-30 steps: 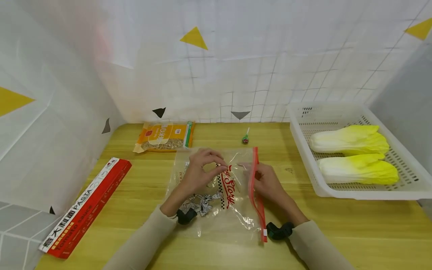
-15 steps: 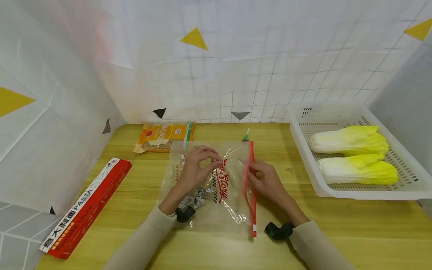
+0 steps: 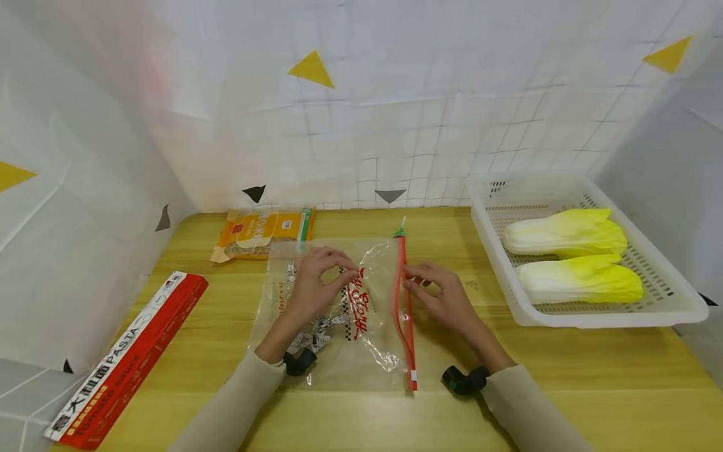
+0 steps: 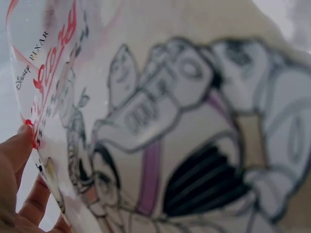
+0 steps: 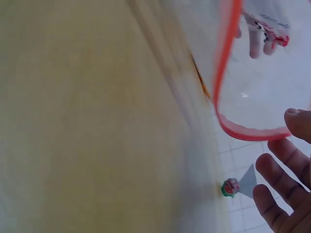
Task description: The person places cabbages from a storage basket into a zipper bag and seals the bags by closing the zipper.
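Note:
A clear zip bag (image 3: 373,314) with red "Story" lettering and cartoon figures is held up off the wooden table between both hands. My left hand (image 3: 323,282) pinches its printed front panel; in the left wrist view the thumb and a finger (image 4: 30,138) meet on the film. At the red zip edge (image 3: 402,295), my right hand (image 3: 446,298) pinches the lip between thumb and forefinger, the other fingers spread in the right wrist view. The bag's mouth gapes to the right, its white slider (image 3: 413,375) at the near end. No contents show inside.
Behind the bag lie a lollipop (image 3: 400,232) and an orange grain packet (image 3: 262,233). A red pasta box (image 3: 127,361) slants along the left side. On the right, a white basket (image 3: 599,321) holds two Chinese cabbages (image 3: 582,279). White sheeting walls in the table.
The bag has shifted left, its red edge now overlapping the lollipop. The right fingertips, earlier behind the film inside the mouth, are now at the red edge. The left hand keeps its pinch.

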A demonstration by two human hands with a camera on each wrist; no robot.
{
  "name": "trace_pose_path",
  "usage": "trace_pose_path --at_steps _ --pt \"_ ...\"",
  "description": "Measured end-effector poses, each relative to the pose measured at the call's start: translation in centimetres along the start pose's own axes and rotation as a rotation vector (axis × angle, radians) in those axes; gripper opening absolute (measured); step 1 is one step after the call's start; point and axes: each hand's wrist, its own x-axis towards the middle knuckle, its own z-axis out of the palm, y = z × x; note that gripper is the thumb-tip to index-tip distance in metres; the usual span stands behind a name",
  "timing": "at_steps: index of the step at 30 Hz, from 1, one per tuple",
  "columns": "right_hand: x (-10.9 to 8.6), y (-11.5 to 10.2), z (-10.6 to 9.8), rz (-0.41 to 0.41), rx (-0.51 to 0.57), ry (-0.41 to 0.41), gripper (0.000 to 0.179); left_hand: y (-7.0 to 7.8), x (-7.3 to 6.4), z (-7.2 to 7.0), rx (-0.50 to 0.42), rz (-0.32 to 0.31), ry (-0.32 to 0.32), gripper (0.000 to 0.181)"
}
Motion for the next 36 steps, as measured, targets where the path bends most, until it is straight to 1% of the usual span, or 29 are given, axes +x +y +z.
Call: trace_pose_path --at_steps 5,10,12,17,20,24,27,31,36 --pt "0.5 -0.2 -1.3 -0.033 -0.038 0.006 0.030 -0.2 -0.1 -0.1 -0.002 -0.020 -0.001 0.006" --pt "1.5 -0.7 -2.9 -0.084 -0.067 -0.002 0.032 -0.4 0.0 -0.2 -0.003 -0.001 0.012 0.005" --pt "1.9 -1.1 -3.5 -0.119 -0.064 0.005 0.033 -0.4 0.1 -0.2 -0.007 0.010 0.017 0.005" --pt "3.0 -2.3 -5.5 -0.135 -0.097 -0.016 0.034 -0.2 0.1 -0.3 -0.008 0.012 0.019 0.007" --pt "3.4 -3.0 -6.8 -0.114 -0.154 -0.042 0.034 -0.2 0.1 -0.3 -0.005 0.009 0.020 0.006" --pt "4.0 -3.1 -8.5 -0.117 -0.219 -0.049 0.034 -0.2 0.0 -0.2 0.001 0.015 0.023 0.005" --pt "4.4 -3.1 -9.8 -0.108 -0.240 -0.046 0.034 -0.2 0.0 -0.2 0.003 0.024 0.026 0.005" --pt "4.8 -2.7 -11.6 -0.071 -0.237 -0.033 0.032 -0.2 0.0 -0.3 0.001 0.038 0.032 0.005" --pt "4.9 -1.9 -13.5 0.014 -0.224 -0.015 0.030 -0.1 0.0 -0.4 -0.001 0.041 0.038 0.005"
